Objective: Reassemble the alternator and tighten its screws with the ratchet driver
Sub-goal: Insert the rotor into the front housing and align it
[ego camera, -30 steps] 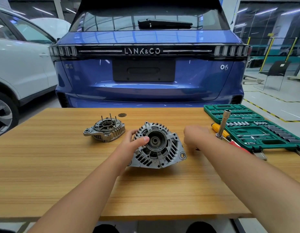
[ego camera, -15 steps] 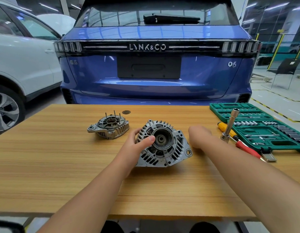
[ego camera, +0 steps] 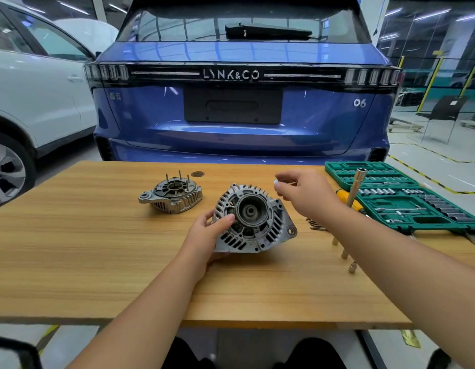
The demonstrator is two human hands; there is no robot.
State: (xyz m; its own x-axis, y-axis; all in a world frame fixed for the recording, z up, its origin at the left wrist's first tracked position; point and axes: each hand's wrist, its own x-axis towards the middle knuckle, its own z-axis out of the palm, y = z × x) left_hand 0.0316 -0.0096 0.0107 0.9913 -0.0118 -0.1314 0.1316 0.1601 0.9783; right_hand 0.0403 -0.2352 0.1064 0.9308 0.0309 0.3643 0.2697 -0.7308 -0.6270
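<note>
Right hand [ego camera: 306, 194] lifted (small part pinched), screws [ego camera: 316, 225] uncovered

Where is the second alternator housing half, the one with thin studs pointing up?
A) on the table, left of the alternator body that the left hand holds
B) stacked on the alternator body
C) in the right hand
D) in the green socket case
A: the housing half lies on the table, apart from the alternator body that the left hand grips.
</note>
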